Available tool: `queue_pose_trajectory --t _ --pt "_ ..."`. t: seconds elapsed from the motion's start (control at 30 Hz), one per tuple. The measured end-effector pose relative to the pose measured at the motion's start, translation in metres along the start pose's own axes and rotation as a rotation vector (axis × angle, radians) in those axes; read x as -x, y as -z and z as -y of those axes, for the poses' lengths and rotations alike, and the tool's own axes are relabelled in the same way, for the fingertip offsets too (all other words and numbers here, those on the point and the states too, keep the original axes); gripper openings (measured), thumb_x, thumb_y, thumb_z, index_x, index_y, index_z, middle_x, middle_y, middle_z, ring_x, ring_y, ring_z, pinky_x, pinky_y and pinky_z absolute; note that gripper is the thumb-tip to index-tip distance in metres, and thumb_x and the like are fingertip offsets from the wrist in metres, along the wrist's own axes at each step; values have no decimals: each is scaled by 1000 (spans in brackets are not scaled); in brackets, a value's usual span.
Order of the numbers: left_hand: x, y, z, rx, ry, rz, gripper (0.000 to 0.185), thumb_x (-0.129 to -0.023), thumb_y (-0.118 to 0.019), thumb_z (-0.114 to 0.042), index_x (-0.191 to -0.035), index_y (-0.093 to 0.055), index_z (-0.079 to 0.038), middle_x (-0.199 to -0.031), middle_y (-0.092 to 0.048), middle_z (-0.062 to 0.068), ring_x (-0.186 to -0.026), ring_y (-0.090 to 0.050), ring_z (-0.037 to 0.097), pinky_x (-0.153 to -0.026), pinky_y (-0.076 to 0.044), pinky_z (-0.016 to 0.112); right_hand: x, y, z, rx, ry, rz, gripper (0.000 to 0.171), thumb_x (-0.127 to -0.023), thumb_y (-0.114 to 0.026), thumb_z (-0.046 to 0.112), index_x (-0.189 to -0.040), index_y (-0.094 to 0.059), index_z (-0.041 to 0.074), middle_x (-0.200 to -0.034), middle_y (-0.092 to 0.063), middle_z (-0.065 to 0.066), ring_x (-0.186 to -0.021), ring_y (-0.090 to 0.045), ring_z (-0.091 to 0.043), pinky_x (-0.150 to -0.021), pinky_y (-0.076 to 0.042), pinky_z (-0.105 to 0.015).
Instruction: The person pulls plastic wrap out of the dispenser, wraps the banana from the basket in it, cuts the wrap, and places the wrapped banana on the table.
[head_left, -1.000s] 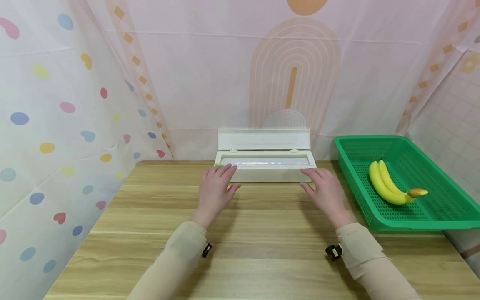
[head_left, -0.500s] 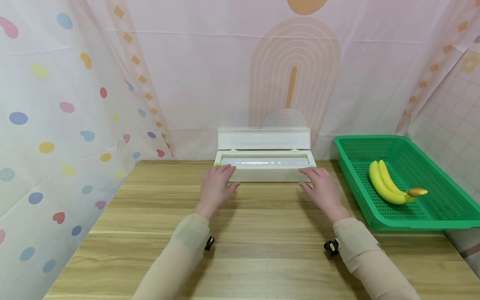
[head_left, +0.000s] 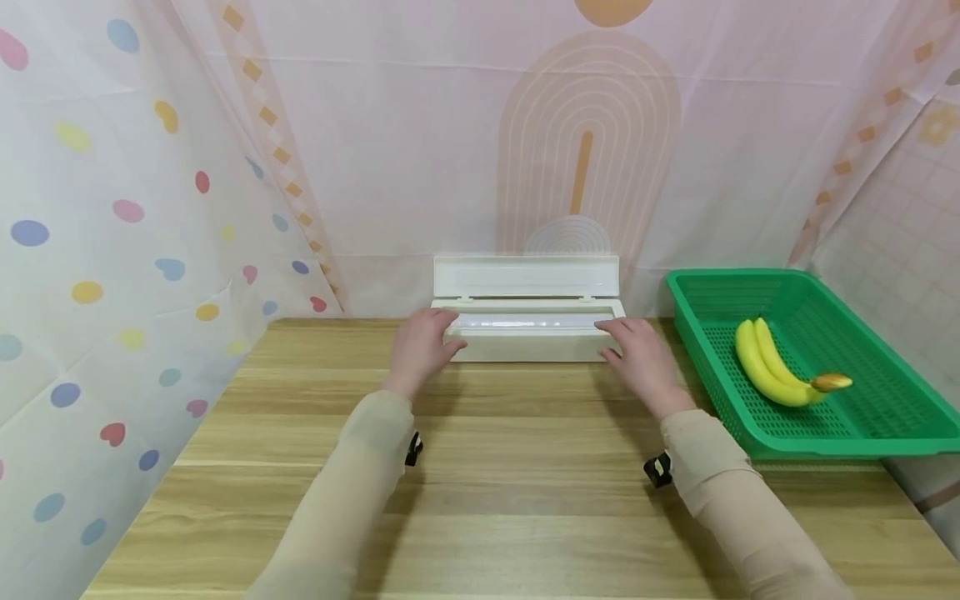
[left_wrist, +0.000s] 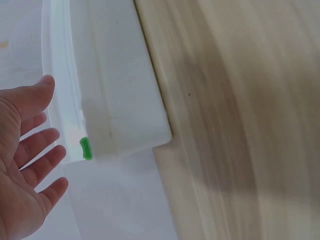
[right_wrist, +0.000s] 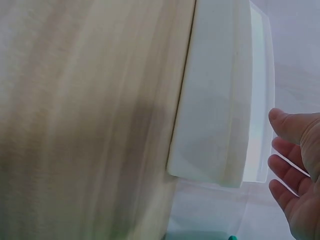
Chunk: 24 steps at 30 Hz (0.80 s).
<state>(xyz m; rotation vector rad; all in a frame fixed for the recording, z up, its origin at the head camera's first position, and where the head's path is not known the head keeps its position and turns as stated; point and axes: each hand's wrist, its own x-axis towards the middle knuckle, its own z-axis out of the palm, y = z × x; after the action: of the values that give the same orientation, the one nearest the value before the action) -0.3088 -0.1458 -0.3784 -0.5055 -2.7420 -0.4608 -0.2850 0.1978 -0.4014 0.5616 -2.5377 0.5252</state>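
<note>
Both hands are spread, fingers relaxed, gripping nothing: the left hand [head_left: 420, 346] at the left end and the right hand [head_left: 637, 357] at the right end of the box [head_left: 528, 333], which stands lid-up at the table's [head_left: 525, 492] far edge.

Your left hand [head_left: 420, 348] and right hand [head_left: 638, 360] sit at the two ends of the open box [head_left: 528, 333]; its raised lid [head_left: 527, 277] and the curtain [head_left: 420, 150] close off the way behind it. The table [head_left: 525, 492] in front of you is open wood. The green basket [head_left: 840, 433] blocks the right side.
</note>
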Motion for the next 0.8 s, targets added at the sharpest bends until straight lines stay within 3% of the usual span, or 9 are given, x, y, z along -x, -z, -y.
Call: queue_pose_trajectory --t 0.5,0.8 --pt "-24 11 9 33 46 229 48 -88 -76 -20 -131 -63 -4 -134 -61 13 -126 -53 33 -107 -41 46 -27 9 -4 4 -74 156 42 -89 -74 10 -129 -62 3 -126 -62 -19 -119 -54 -41 -100 -44 -55" --pt "-29 10 11 46 84 282 46 -89 -75 -16 -132 -62 -5 -135 -60 12 -128 -52 32 -108 -39 46 -37 9 -10 -13 -81 283 48 -89 -74 8 -133 -58 2 -132 -58 -22 -122 -52 -42 -103 -42 -54"
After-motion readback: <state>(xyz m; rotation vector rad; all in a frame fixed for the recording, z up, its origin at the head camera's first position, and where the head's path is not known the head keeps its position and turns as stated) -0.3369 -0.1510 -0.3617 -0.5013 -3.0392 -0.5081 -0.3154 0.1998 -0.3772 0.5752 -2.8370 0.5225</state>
